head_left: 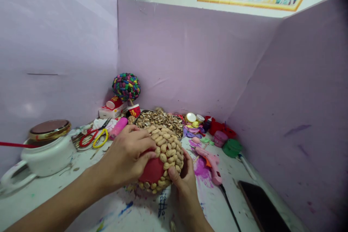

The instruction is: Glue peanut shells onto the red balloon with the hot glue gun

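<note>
A round ball covered in whole peanuts (171, 148) sits in front of me, with a bare red patch (152, 171) on its near side. My right hand (187, 179) grips the ball from the right, its thumb on the peanuts and its fingers hidden behind. On the left, my left hand (130, 152) has its fingers bent against the ball, thumb and fingertips close together at the edge of the red patch. Whatever lies between those fingertips is hidden. To the right of the ball rests a pink glue gun (212, 163) with a black cord.
Behind the ball is a tray heaped with peanut shells (163, 121). Scissors (95, 136), a white pot (49, 156) and a multicoloured ball on a stick (126, 87) stand left. Balloons (193, 130), a green tub (232, 148) and a phone (262, 206) lie right. Purple panels enclose the table.
</note>
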`<act>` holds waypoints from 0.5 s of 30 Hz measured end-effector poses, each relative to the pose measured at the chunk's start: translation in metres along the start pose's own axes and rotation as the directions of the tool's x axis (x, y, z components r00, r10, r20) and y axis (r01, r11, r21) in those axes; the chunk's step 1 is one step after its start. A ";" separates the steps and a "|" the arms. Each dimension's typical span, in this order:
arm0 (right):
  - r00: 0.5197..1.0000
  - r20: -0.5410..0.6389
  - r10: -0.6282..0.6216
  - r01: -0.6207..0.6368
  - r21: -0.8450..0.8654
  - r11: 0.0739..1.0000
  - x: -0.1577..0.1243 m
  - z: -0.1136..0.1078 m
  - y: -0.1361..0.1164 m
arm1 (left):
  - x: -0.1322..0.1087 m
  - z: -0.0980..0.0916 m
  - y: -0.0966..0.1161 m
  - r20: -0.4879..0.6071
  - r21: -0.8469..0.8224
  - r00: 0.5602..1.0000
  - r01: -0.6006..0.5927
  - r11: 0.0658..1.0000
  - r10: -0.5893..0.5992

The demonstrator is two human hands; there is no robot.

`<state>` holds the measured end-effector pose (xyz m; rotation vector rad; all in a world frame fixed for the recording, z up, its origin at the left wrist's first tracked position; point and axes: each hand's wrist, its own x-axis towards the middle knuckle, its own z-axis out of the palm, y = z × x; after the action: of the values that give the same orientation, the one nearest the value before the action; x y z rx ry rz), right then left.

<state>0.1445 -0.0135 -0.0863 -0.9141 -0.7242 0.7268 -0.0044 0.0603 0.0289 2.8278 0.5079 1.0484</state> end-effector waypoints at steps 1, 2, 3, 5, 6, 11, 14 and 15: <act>1.000 -0.002 0.004 -0.004 -0.001 1.000 0.000 0.000 0.000 | 0.000 0.001 0.000 -0.006 -0.002 1.000 0.001 1.000 -0.001; 1.000 -0.002 0.006 -0.006 -0.004 1.000 0.000 0.000 0.000 | 0.000 0.002 0.000 -0.012 -0.006 1.000 0.000 1.000 0.000; 1.000 0.000 0.004 -0.004 -0.010 1.000 0.000 0.000 0.000 | -0.001 0.003 -0.001 -0.021 -0.010 1.000 0.001 1.000 -0.001; 1.000 0.008 -0.006 0.006 -0.022 1.000 0.000 0.000 0.000 | -0.001 0.006 -0.002 -0.034 -0.026 0.999 0.006 1.000 -0.007; 1.000 0.012 -0.010 0.010 -0.023 1.000 0.000 0.000 0.000 | -0.001 0.007 -0.002 -0.039 -0.038 0.999 0.011 0.999 -0.012; 1.000 0.002 -0.004 0.004 0.003 1.000 -0.002 0.001 -0.001 | 0.000 0.008 -0.002 0.005 -0.090 0.998 0.065 0.994 -0.065; 1.000 -0.009 0.000 0.000 0.024 1.000 -0.001 0.001 0.000 | 0.003 0.004 -0.001 0.066 -0.073 0.986 0.155 0.985 -0.150; 1.000 -0.008 0.003 -0.003 0.025 1.000 -0.001 0.001 0.000 | 0.004 0.002 -0.001 0.074 -0.056 0.981 0.186 0.981 -0.181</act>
<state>0.1429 -0.0140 -0.0866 -0.8948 -0.7052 0.7330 -0.0005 0.0625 0.0293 2.6900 0.7003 0.9131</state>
